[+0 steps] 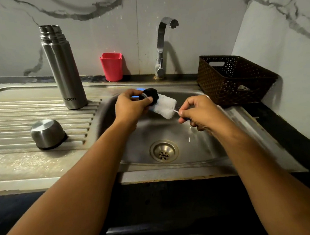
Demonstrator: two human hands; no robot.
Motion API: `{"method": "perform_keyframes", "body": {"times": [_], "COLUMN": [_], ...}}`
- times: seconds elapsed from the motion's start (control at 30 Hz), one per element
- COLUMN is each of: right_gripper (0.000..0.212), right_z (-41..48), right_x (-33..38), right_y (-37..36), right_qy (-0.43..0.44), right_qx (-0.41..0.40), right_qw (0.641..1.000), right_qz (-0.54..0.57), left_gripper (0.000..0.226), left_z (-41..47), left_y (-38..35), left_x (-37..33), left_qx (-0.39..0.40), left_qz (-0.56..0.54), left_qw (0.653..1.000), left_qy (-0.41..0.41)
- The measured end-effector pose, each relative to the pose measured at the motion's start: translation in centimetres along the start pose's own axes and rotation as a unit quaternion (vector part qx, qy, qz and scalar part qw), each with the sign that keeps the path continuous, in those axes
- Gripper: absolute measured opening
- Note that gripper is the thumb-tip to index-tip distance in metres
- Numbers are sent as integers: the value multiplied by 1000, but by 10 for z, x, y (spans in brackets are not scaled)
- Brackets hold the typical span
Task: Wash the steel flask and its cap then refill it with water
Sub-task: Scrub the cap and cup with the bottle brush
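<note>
Now left hand (130,105) pinches small black round cap (151,95) (likely slippery; grip rim); right hand (200,111) holds white-bristled brush (165,106).

Both arms are bare and reach forward, and they come closer together toward the hands. The left forearm (84,172) rises from the lower left and the right forearm (251,161) from the lower right. The left hand (130,105) shows its back to the camera; its fingers and thumb are curled around a black stopper (150,96). The right hand (197,113) is a little lower and apart from the left. Its fingers are bent, and the thumb and forefinger pinch the thin handle of a bottle brush (165,107).
</note>
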State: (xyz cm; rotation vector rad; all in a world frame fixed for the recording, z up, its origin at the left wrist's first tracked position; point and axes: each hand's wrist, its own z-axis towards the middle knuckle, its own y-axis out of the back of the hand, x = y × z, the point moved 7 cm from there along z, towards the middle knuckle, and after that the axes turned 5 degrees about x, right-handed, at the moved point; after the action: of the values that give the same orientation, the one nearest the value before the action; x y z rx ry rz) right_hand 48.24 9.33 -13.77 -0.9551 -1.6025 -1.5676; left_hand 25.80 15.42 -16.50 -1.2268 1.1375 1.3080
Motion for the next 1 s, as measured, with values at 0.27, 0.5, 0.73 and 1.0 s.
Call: {"method": "perform_keyframes", "body": {"times": [0.27,0.5,0.73,1.0], "right_gripper": [14,9,14,14], "right_z": [-1,-18,-15,-7], "right_x": [19,40,44,40], "right_y": [3,12,16,9], "right_qy": [113,139,127,125], "right_qx": [-87,-102,-106,-115], "right_qw": [978,950,938,939], "right_qz": [-150,-260,-303,-298], "left_gripper": [42,25,23,15], "left_z": [4,6,1,-3], "left_y": [22,22,2,-7], "left_x": [5,7,1,9], "left_qx": [-50,-55,-9,35], "left_qz": [129,159,230,124], "left_qw": [990,986,973,992], "left_qy": [-11,-4,-27,17]}}
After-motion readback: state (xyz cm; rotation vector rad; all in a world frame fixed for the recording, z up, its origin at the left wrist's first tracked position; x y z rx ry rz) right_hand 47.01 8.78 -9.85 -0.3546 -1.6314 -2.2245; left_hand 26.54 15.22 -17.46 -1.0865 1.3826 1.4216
